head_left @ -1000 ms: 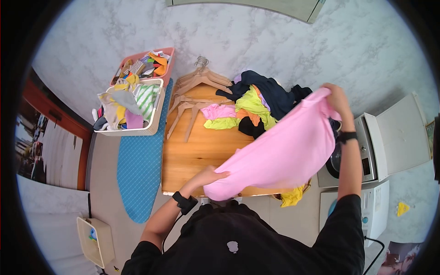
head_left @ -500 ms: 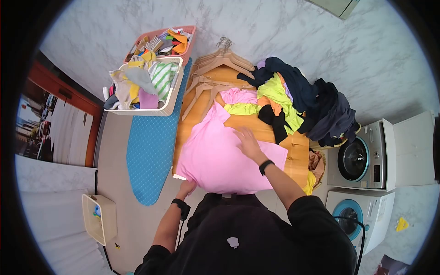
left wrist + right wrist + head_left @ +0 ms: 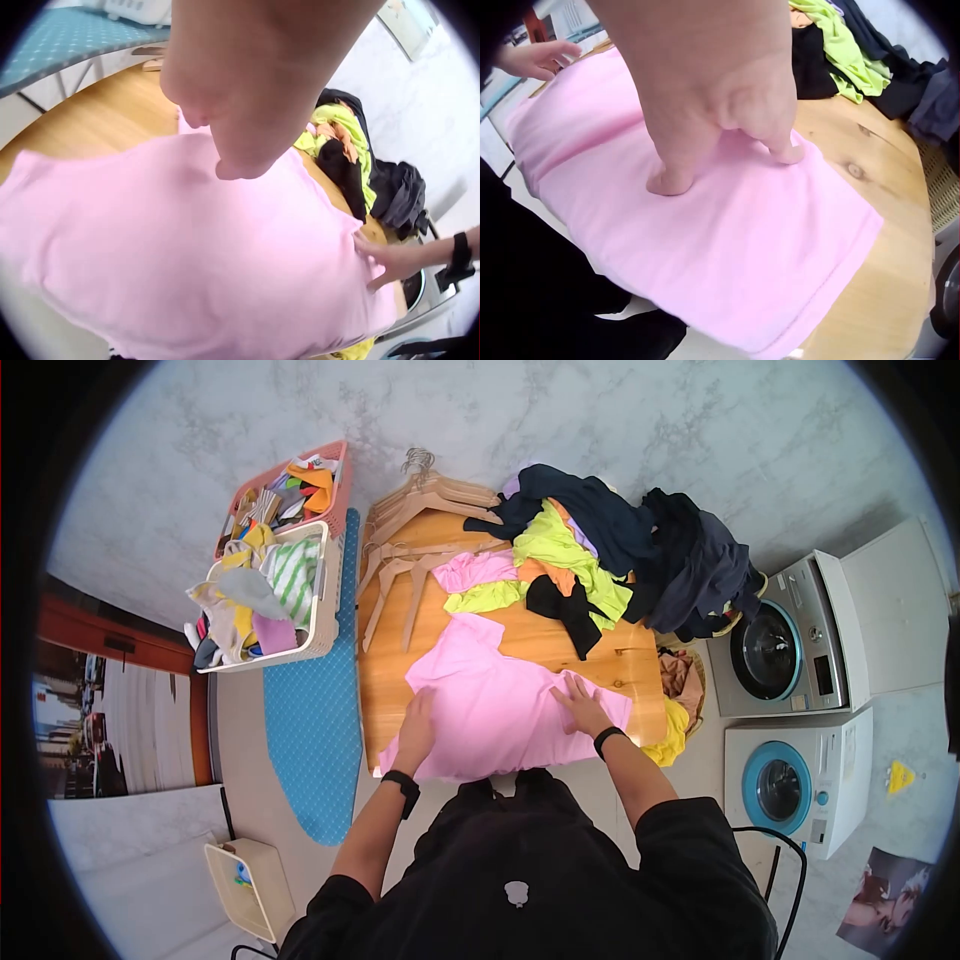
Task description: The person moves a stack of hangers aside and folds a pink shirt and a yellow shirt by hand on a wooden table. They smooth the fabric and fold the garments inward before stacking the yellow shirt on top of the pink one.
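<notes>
A pink garment (image 3: 490, 705) lies spread over the front of the wooden table (image 3: 384, 695), its lower edge at the table's front. My left hand (image 3: 417, 730) is at its left part, fingers extended; in the left wrist view the same hand (image 3: 247, 97) is just over the cloth, and contact is unclear. With fingers spread, my right hand (image 3: 588, 712) rests on the garment's right part; the right wrist view shows that hand's (image 3: 712, 112) thumb and fingertips touching the cloth.
Wooden hangers (image 3: 425, 500) lie at the table's back left. Crumpled clothes (image 3: 590, 530) are heaped at the back right. Left stand a blue ironing board (image 3: 310, 730) and a filled white basket (image 3: 325, 595). Washing machines (image 3: 790, 650) stand at the right.
The pink garment came down from the air onto the table. My left hand moved from its lower left corner up over its left part; my right hand let go and moved onto its right part.
</notes>
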`<action>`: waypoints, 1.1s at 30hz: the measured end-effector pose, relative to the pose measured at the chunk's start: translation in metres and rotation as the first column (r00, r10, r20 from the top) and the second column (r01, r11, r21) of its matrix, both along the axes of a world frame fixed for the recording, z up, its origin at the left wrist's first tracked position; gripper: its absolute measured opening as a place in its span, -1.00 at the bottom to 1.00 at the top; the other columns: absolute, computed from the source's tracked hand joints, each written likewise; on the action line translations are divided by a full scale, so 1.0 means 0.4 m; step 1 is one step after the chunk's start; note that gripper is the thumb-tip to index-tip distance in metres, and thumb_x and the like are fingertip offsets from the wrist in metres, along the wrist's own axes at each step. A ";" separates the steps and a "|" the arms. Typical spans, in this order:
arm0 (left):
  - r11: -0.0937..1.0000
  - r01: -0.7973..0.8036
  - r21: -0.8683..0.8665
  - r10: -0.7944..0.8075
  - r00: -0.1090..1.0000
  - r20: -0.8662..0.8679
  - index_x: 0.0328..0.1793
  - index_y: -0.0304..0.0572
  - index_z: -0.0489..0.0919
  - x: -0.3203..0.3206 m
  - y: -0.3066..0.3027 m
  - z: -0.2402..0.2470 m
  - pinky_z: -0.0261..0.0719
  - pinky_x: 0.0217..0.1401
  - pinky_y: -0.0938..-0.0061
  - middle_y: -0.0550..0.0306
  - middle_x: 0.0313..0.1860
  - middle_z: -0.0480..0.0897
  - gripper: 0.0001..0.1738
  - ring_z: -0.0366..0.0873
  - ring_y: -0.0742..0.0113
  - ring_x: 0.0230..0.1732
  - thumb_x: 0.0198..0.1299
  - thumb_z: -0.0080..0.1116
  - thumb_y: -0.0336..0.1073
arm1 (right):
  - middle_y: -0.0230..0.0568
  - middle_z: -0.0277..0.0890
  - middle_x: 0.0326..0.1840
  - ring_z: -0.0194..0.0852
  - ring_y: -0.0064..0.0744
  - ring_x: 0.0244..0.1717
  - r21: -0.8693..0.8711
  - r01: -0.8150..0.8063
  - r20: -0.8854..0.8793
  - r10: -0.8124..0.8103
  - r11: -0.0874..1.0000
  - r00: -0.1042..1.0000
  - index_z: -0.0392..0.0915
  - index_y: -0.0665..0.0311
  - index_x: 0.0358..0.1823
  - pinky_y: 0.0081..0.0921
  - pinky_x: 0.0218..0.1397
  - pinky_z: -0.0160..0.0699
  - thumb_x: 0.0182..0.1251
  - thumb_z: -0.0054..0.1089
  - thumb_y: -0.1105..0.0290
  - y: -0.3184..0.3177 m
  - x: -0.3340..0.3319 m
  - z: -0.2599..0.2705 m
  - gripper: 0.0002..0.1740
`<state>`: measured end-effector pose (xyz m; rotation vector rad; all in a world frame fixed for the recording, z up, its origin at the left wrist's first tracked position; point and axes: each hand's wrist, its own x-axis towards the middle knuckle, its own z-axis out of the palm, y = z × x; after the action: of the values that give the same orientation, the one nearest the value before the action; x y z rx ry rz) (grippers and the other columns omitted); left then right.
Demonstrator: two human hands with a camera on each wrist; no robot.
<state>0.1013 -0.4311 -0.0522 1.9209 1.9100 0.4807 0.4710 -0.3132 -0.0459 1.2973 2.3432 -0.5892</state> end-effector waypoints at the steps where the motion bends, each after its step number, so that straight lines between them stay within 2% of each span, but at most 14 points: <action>1: 1.000 0.002 -0.003 -0.002 1.000 0.001 0.43 -0.22 0.14 0.012 0.039 0.012 0.16 0.44 0.14 -0.15 0.47 0.10 -0.17 0.06 -0.21 0.44 -0.04 0.19 -0.49 | -0.18 -0.53 0.61 -0.51 -0.07 0.60 -0.003 0.002 0.001 -0.002 1.000 1.000 -0.08 -0.32 0.50 0.35 0.37 -0.04 -0.33 0.60 0.27 0.016 -0.005 0.001 0.30; 7: 0.977 0.086 -0.198 -0.100 0.993 -0.065 0.53 0.12 0.03 0.053 0.211 0.017 0.11 0.46 0.00 -0.07 0.56 -0.10 0.23 -0.12 -0.24 0.51 -0.34 0.52 -0.40 | -0.35 -0.54 0.62 -0.50 -0.21 0.60 0.057 -0.060 0.055 0.057 0.997 0.997 -0.21 -0.38 0.50 0.36 0.37 -0.02 -0.63 0.68 0.38 0.111 -0.024 0.031 0.55; 9: 0.872 -0.172 -0.458 0.060 0.966 -0.250 0.56 0.32 -0.10 0.049 0.243 0.038 0.10 0.40 -0.22 0.01 0.59 -0.34 0.47 -0.30 -0.25 0.55 -0.55 0.64 -0.28 | -0.37 -0.57 0.62 -0.51 -0.23 0.60 0.048 -0.134 0.117 0.128 0.990 0.985 -0.31 -0.38 0.51 0.35 0.37 -0.02 -0.66 0.70 0.34 0.153 -0.024 0.048 0.62; 16: 0.836 -0.233 -0.497 0.086 0.950 -0.299 0.56 0.37 -0.17 -0.023 0.366 0.000 0.11 0.36 -0.31 0.05 0.59 -0.42 0.59 -0.37 -0.26 0.55 -0.69 0.68 -0.25 | -0.23 -0.65 0.61 -0.40 -0.09 0.59 0.034 -0.216 0.233 0.203 0.976 0.951 -0.43 -0.32 0.52 0.37 0.38 -0.10 -0.72 0.73 0.23 0.309 -0.063 0.083 0.71; 18: 0.841 -0.248 -0.481 0.091 0.941 -0.325 0.56 0.36 -0.16 -0.026 0.397 0.003 0.11 0.37 -0.29 0.04 0.59 -0.40 0.60 -0.35 -0.26 0.55 -0.70 0.68 -0.26 | -0.44 -0.53 0.62 -0.08 -0.29 0.52 0.143 -0.233 0.335 0.175 0.962 0.926 -0.41 -0.52 0.49 0.33 0.37 -0.08 0.27 0.12 0.36 0.339 -0.072 0.023 0.01; 19: 0.852 -0.262 -0.454 0.103 0.933 -0.346 0.56 0.34 -0.16 -0.024 0.405 -0.004 0.12 0.37 -0.27 0.03 0.59 -0.39 0.60 -0.33 -0.26 0.55 -0.71 0.68 -0.26 | -0.43 -0.07 0.54 0.15 -0.34 0.41 0.191 -0.220 0.269 0.164 0.957 0.949 -0.42 -0.59 0.48 0.36 0.39 -0.20 0.43 -0.34 0.47 0.356 -0.067 0.007 -0.19; 20: 0.847 -0.259 -0.464 0.097 0.934 -0.344 0.56 0.34 -0.16 -0.025 0.418 -0.009 0.12 0.37 -0.27 0.03 0.59 -0.39 0.60 -0.33 -0.26 0.55 -0.71 0.68 -0.26 | -0.43 -0.07 0.54 0.15 -0.34 0.41 0.180 -0.218 0.270 0.165 0.959 0.948 -0.42 -0.59 0.48 0.36 0.39 -0.20 0.43 -0.34 0.47 0.387 -0.066 -0.008 -0.19; 22: 0.863 -0.246 -0.440 0.098 0.938 -0.332 0.57 0.27 -0.20 -0.041 0.452 -0.020 0.14 0.33 -0.31 -0.06 0.58 -0.43 0.66 -0.36 -0.36 0.53 -0.78 0.69 -0.27 | -0.39 0.37 0.30 0.29 -0.42 0.32 -0.082 -0.171 0.317 0.188 0.982 0.930 -0.43 -0.57 0.48 0.37 0.41 -0.31 0.40 -0.25 0.47 0.448 -0.076 -0.016 -0.14; 23: 0.860 -0.251 -0.444 0.103 0.938 -0.330 0.57 0.25 -0.21 -0.045 0.465 -0.026 0.12 0.35 -0.30 -0.07 0.58 -0.44 0.67 -0.35 -0.34 0.54 -0.79 0.68 -0.27 | -0.35 0.55 0.09 0.36 -0.42 0.25 0.069 -0.237 0.292 0.207 0.969 0.934 -0.47 -0.56 0.48 0.28 0.42 -0.20 0.42 -0.25 0.40 0.455 -0.065 -0.037 -0.16; 24: 0.858 -0.252 -0.448 0.103 0.938 -0.330 0.57 0.25 -0.21 -0.044 0.474 -0.029 0.12 0.35 -0.30 -0.07 0.58 -0.44 0.67 -0.35 -0.34 0.54 -0.79 0.68 -0.27 | -0.35 0.55 0.09 0.36 -0.42 0.25 0.065 -0.238 0.291 0.210 0.969 0.933 -0.47 -0.56 0.48 0.28 0.42 -0.20 0.42 -0.25 0.40 0.470 -0.039 -0.131 -0.16; 26: 0.850 -0.286 -0.442 0.102 0.913 -0.395 0.57 0.23 -0.21 -0.035 0.487 -0.032 0.11 0.38 -0.21 -0.06 0.58 -0.43 0.68 -0.32 -0.33 0.54 -0.82 0.68 -0.27 | -0.28 0.45 0.22 0.38 -0.37 0.23 0.338 -0.040 -0.146 0.094 0.940 0.985 -0.37 -0.40 0.52 0.16 0.44 -0.09 0.32 0.00 0.39 0.494 0.011 -0.318 -0.09; 29: 0.869 -0.296 -0.397 0.084 0.878 -0.472 0.56 0.22 -0.17 -0.018 0.481 -0.009 0.12 0.43 -0.06 -0.03 0.58 -0.26 0.56 -0.22 -0.21 0.55 -0.66 0.66 -0.27 | -0.27 0.33 0.32 0.33 -0.26 0.26 0.183 -0.301 0.046 0.298 0.936 0.953 -0.15 -0.17 0.52 0.09 0.44 -0.02 0.12 0.26 0.44 0.451 -0.026 0.021 0.00; 32: 0.864 -0.363 -0.349 0.185 0.874 -0.449 0.56 0.15 -0.17 -0.006 0.450 -0.003 0.12 0.43 -0.01 -0.06 0.57 -0.20 0.52 -0.15 -0.16 0.54 -0.59 0.64 -0.27 | -0.26 0.19 0.40 0.21 -0.20 0.35 0.105 -0.077 -0.095 0.087 0.991 0.992 0.04 0.01 0.46 0.10 0.44 -0.05 -0.12 0.43 0.47 0.396 0.004 0.042 0.05; 33: 0.851 -0.410 -0.329 0.280 0.883 -0.375 0.56 0.10 -0.14 -0.005 0.427 -0.007 0.12 0.41 -0.07 -0.08 0.57 -0.15 0.44 -0.14 -0.14 0.54 -0.47 0.62 -0.23 | -0.16 0.21 0.36 0.19 -0.11 0.34 0.377 -0.008 -0.293 0.127 0.926 0.948 0.16 0.03 0.38 0.16 0.44 -0.06 -0.21 0.46 0.41 0.352 0.041 0.007 0.00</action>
<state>0.0994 -0.2602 -0.0548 1.4488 2.3582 -0.1396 0.4872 -0.1722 -0.0430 1.3502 2.8598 -0.3569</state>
